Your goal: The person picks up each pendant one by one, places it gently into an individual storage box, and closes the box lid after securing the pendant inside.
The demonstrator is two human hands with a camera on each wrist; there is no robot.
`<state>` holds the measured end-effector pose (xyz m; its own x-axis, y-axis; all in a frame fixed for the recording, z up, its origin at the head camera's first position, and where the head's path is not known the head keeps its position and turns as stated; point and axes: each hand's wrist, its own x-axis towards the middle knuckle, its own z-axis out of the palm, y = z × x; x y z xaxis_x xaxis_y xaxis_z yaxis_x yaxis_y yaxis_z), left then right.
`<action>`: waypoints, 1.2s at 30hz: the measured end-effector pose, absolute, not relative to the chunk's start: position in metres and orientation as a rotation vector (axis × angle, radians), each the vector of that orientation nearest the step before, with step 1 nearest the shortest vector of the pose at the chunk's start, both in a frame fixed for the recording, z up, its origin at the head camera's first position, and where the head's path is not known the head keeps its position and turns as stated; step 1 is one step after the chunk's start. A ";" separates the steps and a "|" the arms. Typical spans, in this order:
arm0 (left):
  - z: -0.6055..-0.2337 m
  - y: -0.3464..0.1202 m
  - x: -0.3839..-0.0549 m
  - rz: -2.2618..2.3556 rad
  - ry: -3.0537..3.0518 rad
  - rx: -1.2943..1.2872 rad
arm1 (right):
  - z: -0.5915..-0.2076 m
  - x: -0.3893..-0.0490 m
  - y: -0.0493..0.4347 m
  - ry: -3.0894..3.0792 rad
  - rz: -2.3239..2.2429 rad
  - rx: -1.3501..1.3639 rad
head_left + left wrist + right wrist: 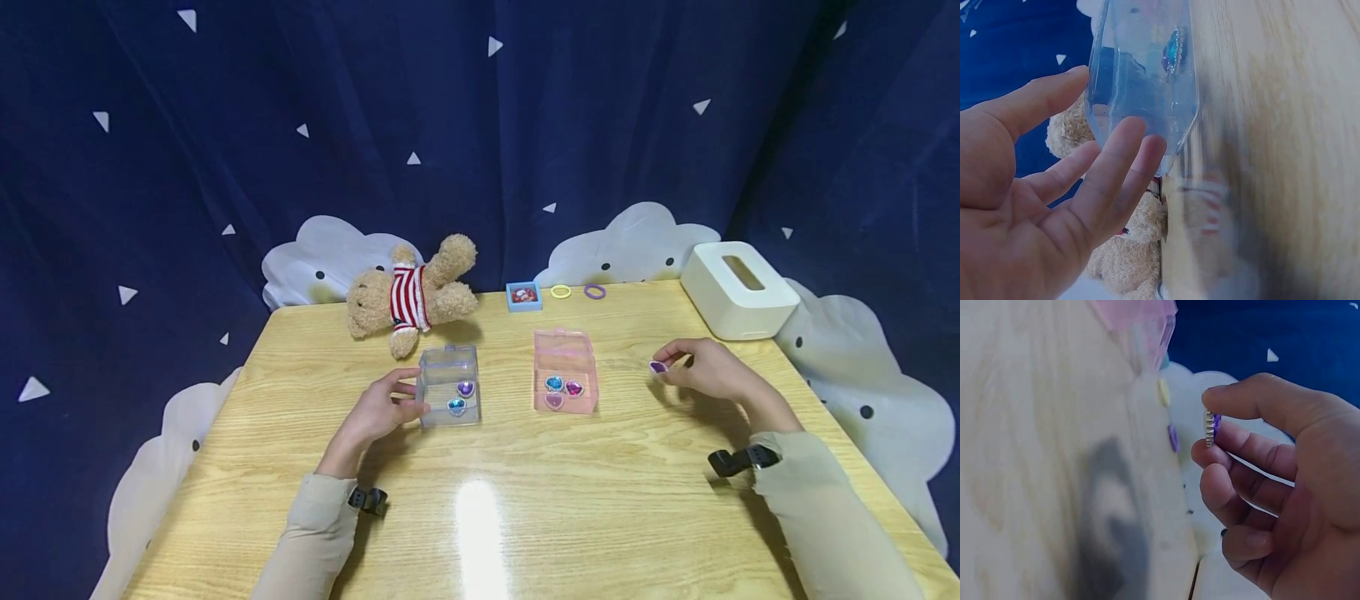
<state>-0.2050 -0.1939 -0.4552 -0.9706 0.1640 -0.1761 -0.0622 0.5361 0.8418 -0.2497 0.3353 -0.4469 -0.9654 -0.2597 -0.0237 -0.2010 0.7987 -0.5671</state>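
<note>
Between thumb and fingers, my right hand (705, 367) pinches a purple gem (657, 367) with a beaded silver edge, above the right side of the table. In the right wrist view the gem (1211, 429) is seen edge-on. My left hand (384, 408), fingers loosely extended, is at the left side of a clear bluish box (468, 421) with its lid raised. A purple gem (465, 388) and a blue gem (456, 406) lie inside. Right of it, an open clear pink box (588, 407) contains a blue gem (554, 383), a magenta gem (573, 388) and a pale pink gem (553, 402).
A teddy bear (408, 296) in a striped shirt lies at the back left. Along the back edge are a small light-blue square box (523, 297), a yellow ring (560, 292) and a purple ring (595, 292). A white tissue box (738, 292) stands at the back right.
</note>
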 end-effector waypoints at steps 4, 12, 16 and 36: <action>-0.455 -0.194 -0.205 1.407 2.546 0.086 | -0.438 -0.252 0.324 2.901 -0.922 -0.409; -0.457 -0.195 -0.205 1.415 2.541 0.087 | -0.425 -0.256 0.295 2.892 -0.954 -0.455; -0.457 -0.195 -0.205 1.422 2.538 0.085 | -0.423 -0.259 0.278 2.870 -0.975 -0.462; -0.458 -0.193 -0.207 1.424 2.551 0.080 | -0.416 -0.269 0.171 2.746 -1.040 -0.769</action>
